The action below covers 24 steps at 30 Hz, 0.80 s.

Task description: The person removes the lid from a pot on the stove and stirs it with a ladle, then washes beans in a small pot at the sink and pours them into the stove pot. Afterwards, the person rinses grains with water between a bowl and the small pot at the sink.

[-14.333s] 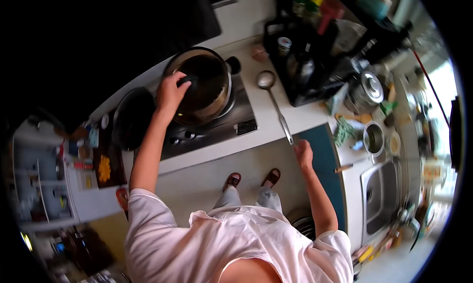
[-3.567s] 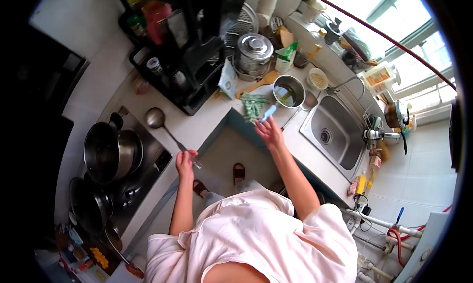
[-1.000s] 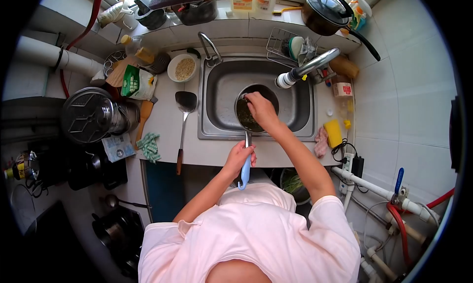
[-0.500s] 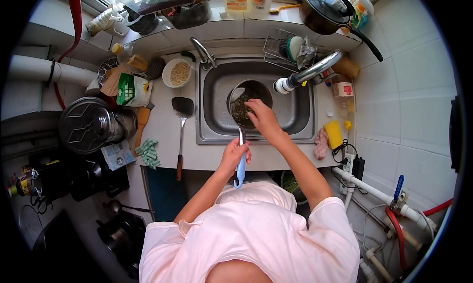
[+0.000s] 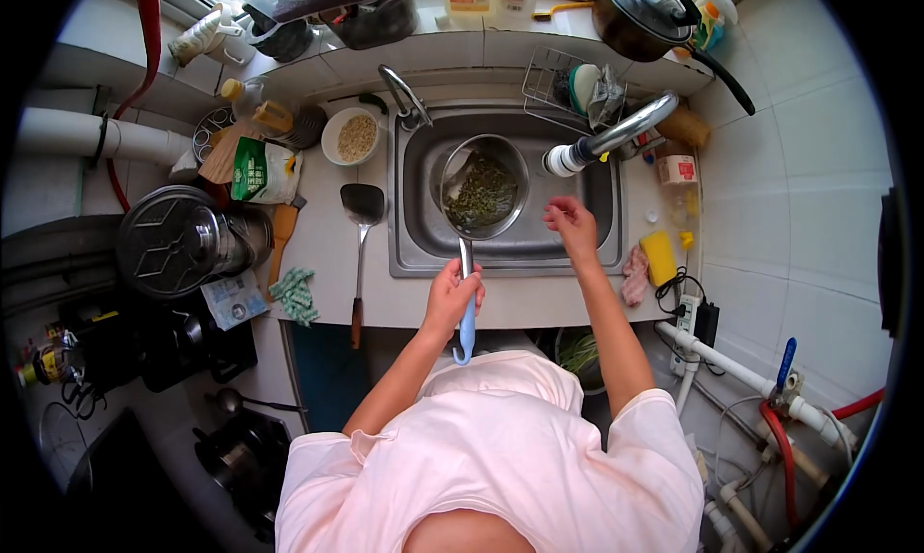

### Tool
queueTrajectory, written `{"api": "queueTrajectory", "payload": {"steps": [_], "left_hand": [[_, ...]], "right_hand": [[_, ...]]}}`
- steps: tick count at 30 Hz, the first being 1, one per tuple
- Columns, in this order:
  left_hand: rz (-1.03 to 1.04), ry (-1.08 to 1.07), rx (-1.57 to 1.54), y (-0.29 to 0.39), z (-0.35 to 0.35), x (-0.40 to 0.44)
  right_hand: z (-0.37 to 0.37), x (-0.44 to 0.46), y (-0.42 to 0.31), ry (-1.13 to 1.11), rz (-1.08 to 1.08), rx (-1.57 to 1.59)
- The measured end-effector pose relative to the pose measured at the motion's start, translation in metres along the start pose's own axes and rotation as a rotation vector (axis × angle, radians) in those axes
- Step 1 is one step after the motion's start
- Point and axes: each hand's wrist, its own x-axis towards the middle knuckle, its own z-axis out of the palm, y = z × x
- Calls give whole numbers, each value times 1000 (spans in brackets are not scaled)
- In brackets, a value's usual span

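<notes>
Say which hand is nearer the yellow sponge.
Right. The right hand is over the sink, left of the yellow sponge; the left hand grips the blue pan handle, farther left.

The person wears a loose, pale pink short-sleeved top (image 5: 500, 437) with a round neckline.

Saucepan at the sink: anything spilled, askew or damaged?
Nothing stands out. The left hand holds the saucepan by its blue handle, the green contents lie inside, and no spill or damage shows around it.
</notes>
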Motion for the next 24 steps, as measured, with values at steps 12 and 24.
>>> {"api": "queueTrajectory", "payload": {"steps": [12,24], "left_hand": [[65,64,63,-1,7,-3],[141,111,144,-6,7,4]], "right_hand": [[48,6,3,-73,308,433],[63,24,17,-64,382,650]]}}
